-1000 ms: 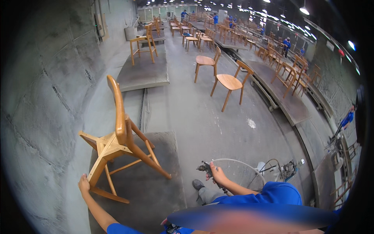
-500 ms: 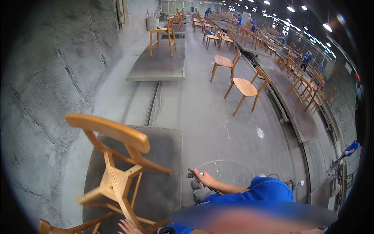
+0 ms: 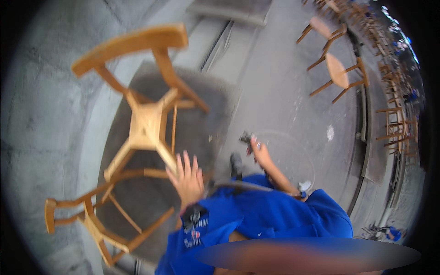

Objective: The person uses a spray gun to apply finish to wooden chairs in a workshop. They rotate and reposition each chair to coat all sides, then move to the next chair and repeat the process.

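Observation:
My left hand (image 3: 188, 179) has its fingers stretched out at the end of a leg of a tipped wooden chair (image 3: 145, 126). Whether the fingertips press on that leg or only lie over it I cannot tell. The chair's curved backrest points away from me, and its pale square middle with spreading legs faces up. A second wooden chair (image 3: 97, 229) lies tipped on the near left, partly overlapping the first. Off to the right, my right hand (image 3: 260, 153) is closed around a dark metal spray gun (image 3: 246, 137), held away from both chairs.
Under the chairs is a dark flat platform (image 3: 185, 123), beside a grey stained wall (image 3: 41, 114). A thin hose (image 3: 309, 158) loops over the floor on the right. Farther right stand two wooden chairs, one with a pale seat (image 3: 337, 71), and rows of chairs (image 3: 394, 123) beyond.
My view has tilted down and turned, so the chairs sit higher in the picture. My left hand now shows fully by the chair leg. The spray gun stays in my right hand.

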Demonstrator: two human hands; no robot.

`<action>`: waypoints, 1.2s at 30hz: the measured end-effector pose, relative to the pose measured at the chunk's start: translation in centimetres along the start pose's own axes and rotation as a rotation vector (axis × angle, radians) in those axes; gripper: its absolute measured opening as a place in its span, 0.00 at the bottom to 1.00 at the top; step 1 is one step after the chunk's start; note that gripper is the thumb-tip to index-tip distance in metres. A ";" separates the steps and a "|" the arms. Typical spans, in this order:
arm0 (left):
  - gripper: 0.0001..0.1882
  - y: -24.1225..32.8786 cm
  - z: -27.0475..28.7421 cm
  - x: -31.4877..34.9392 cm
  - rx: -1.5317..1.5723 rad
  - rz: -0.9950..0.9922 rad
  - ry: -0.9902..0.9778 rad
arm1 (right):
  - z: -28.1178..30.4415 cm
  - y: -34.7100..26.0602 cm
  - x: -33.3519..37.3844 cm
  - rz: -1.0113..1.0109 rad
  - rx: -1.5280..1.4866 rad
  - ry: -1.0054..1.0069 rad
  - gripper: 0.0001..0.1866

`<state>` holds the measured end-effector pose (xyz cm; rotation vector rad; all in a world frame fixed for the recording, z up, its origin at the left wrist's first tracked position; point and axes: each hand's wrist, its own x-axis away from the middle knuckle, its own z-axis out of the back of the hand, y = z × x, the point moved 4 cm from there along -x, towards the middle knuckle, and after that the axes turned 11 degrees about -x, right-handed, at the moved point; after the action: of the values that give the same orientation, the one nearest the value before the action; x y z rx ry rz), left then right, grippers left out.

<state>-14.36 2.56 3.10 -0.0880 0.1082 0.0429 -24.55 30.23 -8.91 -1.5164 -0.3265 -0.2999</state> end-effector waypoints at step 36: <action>0.26 14.3 -4.4 -23.9 -0.066 0.009 0.193 | 9.2 2.0 -6.3 -0.178 -0.089 0.033 0.36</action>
<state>-39.19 15.46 0.12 -0.1573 0.3003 0.0466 -29.75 39.39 -12.95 -1.5710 -0.4273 -0.4854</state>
